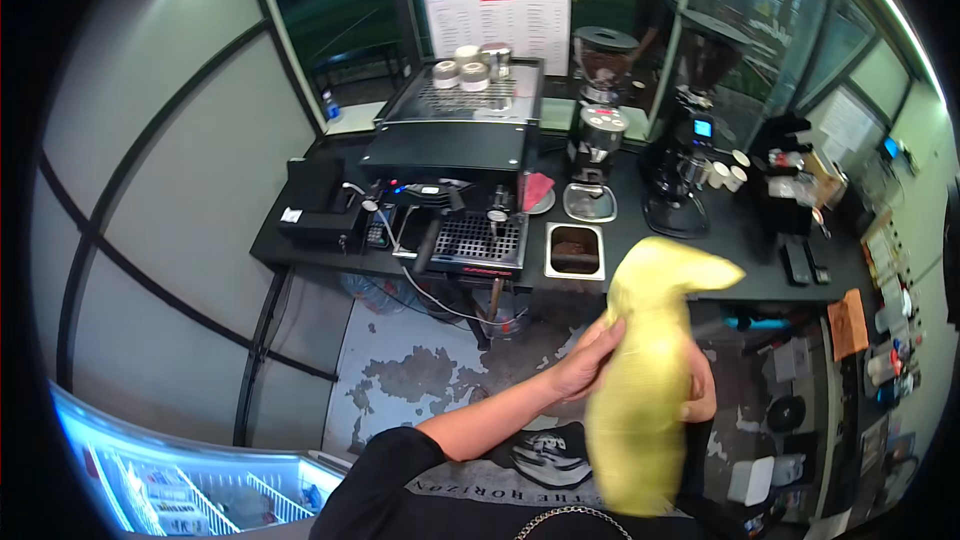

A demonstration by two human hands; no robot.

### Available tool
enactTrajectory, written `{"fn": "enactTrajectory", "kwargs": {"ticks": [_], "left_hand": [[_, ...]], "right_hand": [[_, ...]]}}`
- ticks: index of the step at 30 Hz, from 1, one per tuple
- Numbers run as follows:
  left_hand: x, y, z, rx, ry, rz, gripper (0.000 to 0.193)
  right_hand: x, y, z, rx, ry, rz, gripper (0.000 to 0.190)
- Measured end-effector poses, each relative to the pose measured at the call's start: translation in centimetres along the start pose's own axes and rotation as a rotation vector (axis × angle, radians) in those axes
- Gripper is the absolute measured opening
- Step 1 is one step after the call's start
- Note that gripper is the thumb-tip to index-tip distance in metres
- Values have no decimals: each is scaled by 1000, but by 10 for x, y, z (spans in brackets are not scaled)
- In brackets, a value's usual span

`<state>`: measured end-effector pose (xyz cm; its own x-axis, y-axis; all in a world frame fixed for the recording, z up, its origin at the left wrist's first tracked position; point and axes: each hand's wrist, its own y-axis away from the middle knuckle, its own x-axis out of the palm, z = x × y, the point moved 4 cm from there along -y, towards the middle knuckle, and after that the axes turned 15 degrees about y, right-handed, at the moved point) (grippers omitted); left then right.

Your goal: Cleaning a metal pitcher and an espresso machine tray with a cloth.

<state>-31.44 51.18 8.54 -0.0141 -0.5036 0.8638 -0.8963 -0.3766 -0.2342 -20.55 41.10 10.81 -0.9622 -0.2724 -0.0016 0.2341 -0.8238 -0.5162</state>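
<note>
A yellow cloth (641,382), blurred by motion, hangs in front of me between both hands. My left hand (589,360) grips its left edge near the upper part. My right hand (700,386) is at the cloth's right side, its fingers partly hidden behind the fabric. The top of the cloth flops over to the right, near the counter's front edge. Beyond it, a steel knock box (574,251) holding brown coffee grounds is set in the black counter (622,240). Left of that stands an espresso machine (450,146) with cups on top.
Two coffee grinders (600,127) (679,157) stand behind the knock box. Paper cups (727,176) and small devices (802,262) are on the right of the counter. An orange cloth (848,324) hangs over the right edge. An open lit freezer (202,495) is at lower left. A person is outside the window.
</note>
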Motion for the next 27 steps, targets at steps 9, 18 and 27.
{"fn": "enactTrajectory", "kwargs": {"ticks": [9,18,27], "left_hand": [[4,43,-148,443,-1610,-149,101],[10,71,-272,431,-1155,-186,52],[-5,70,-322,544,-1350,136,39]], "right_hand": [[35,-110,-46,298,357,-334,59],[52,-218,-51,54,1127,-116,34],[69,-260,-69,-43,1241,-86,52]]}}
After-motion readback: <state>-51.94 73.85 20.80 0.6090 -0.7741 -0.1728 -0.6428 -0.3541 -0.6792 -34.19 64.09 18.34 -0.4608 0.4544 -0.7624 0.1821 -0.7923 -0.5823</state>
